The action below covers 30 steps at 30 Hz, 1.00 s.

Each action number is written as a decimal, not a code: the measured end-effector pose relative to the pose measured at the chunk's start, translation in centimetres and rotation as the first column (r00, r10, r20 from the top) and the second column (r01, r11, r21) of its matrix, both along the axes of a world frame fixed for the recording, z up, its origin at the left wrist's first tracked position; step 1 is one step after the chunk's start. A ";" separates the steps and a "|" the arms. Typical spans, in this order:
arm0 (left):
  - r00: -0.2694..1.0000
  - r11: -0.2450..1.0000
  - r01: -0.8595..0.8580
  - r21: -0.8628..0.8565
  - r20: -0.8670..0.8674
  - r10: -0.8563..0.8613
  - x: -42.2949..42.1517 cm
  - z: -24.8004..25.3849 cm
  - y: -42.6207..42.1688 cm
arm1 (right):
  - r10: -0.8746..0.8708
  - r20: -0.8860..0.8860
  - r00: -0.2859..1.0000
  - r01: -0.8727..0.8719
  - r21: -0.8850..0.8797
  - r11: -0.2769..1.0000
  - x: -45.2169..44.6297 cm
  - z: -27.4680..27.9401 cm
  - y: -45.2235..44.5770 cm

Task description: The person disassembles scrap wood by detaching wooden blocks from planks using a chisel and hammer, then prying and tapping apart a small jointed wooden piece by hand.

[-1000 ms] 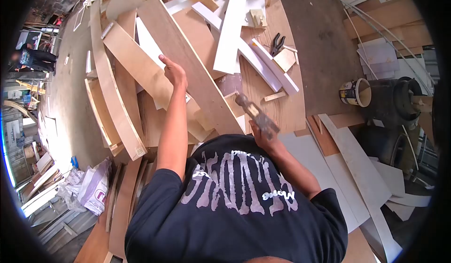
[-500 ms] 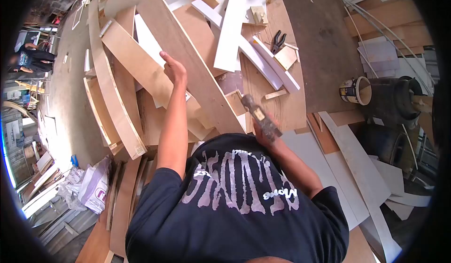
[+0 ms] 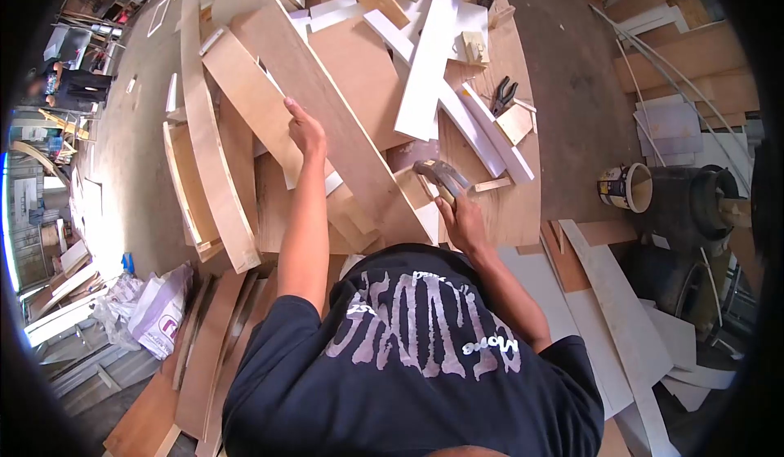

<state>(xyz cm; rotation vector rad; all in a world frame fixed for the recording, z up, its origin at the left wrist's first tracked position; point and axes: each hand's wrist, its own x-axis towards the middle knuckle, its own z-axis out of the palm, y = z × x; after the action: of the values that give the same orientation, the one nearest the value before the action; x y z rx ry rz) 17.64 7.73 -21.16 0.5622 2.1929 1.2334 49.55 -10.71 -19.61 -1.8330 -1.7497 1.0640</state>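
Note:
My left hand (image 3: 307,133) grips the left edge of a long brown board (image 3: 327,106) that slants across the workbench (image 3: 516,204), its near end close to my chest. In my right hand (image 3: 465,227) is a hammer (image 3: 443,178), its dark metal head over the bench just right of the board's lower part. My fingers are wrapped round the hammer below its head. A white board (image 3: 429,61) lies beyond the hammer, with black-handled pliers (image 3: 504,95) to its right.
Curved wooden pieces (image 3: 214,147) lie at the bench's left. A bucket (image 3: 625,187) and a black drum (image 3: 686,200) stand at the right. A white bag (image 3: 159,314) rests on the floor at lower left. Another person (image 3: 77,85) is far left.
The hammer has turned, its head now pointing left above the bench. The camera view has shifted, so the bench appears further right and lower. My left hand still holds the board.

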 end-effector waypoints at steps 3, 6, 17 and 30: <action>0.997 0.995 -0.079 0.064 0.013 0.078 -2.9 1.4 0.8 | -0.046 -0.006 0.999 0.047 0.043 0.998 -0.8 -1.8 -0.4; 0.992 0.991 -0.128 0.044 0.013 0.127 -6.9 2.1 2.0 | -0.040 0.048 0.998 0.038 0.043 0.998 -1.5 -2.4 -0.2; 0.988 0.999 -0.027 -0.028 -0.154 0.023 -14.6 -8.7 3.2 | 0.043 0.266 0.963 -0.108 0.234 0.966 -4.8 -5.0 -0.1; 0.826 0.726 0.555 0.405 -0.367 -0.427 -1.0 -2.9 -17.1 | -0.182 0.182 0.966 0.135 0.243 0.960 -6.4 -10.4 -0.3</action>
<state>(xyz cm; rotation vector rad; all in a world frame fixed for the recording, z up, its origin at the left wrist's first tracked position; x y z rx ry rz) 16.61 -9.33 -24.05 1.4899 1.6940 1.4689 43.16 -11.00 -29.99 -1.9499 -1.7171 0.6029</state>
